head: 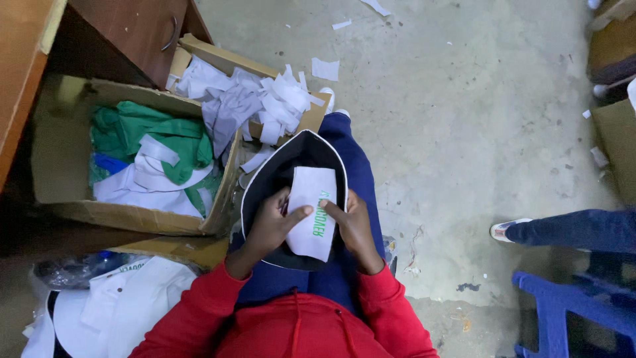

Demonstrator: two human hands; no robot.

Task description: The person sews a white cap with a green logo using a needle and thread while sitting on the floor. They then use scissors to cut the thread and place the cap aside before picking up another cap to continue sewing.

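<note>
A black cap piece with a thin white edge lies on my lap, over my blue trousers. On it rests a white paper label with green lettering. My left hand holds the label's left side, thumb pressed onto it. My right hand grips its right side, a finger touching the paper. Both red sleeves show at the bottom.
A cardboard box on the left holds green and white fabric; a second box holds white paper scraps. White cap pieces lie at lower left. Another person's leg and a blue stool are at right. A wooden cabinet stands upper left.
</note>
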